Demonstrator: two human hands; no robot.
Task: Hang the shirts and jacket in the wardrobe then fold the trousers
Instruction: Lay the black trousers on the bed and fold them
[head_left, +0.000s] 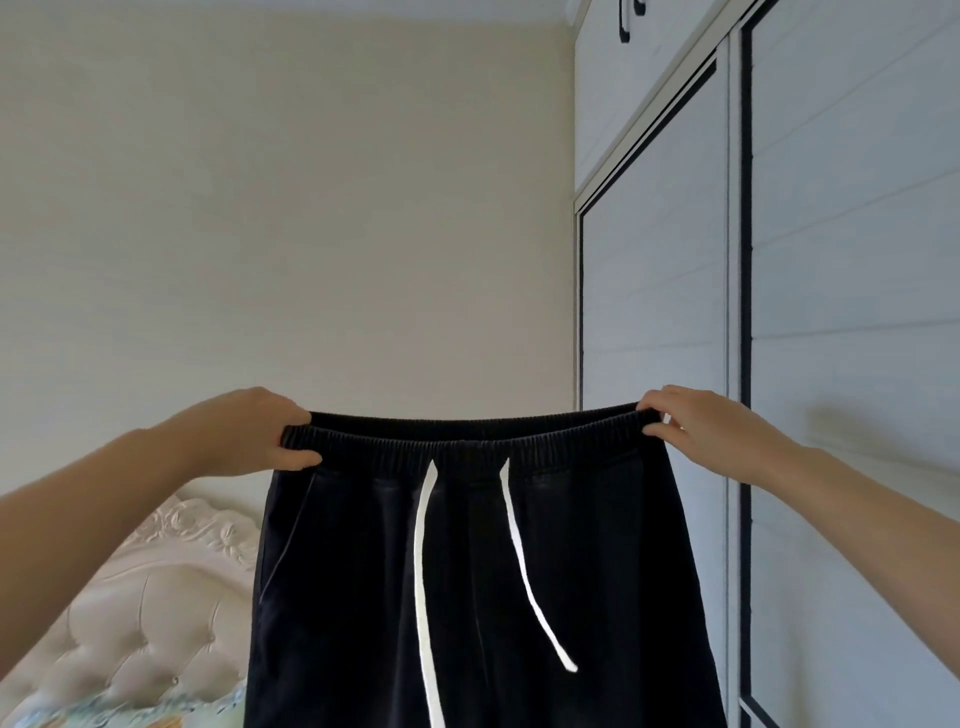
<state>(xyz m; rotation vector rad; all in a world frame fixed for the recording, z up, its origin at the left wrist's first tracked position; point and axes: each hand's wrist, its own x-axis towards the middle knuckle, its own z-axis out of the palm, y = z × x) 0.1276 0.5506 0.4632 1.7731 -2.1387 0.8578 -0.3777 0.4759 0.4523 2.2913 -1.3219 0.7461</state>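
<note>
Black trousers (478, 571) with an elastic waistband and two white drawstrings hang in the air in front of me, waist up and front facing me. My left hand (249, 431) grips the left end of the waistband. At the other end of the waistband, my right hand (706, 426) pinches the fabric. The band is stretched level between both hands. The trouser legs run out of view at the bottom edge.
A wardrobe (831, 312) with pale blue-grey sliding doors and dark trim fills the right side; its doors are closed. A cream tufted headboard (156, 613) and a patch of patterned bedding (130, 712) sit at the lower left. A plain beige wall lies behind.
</note>
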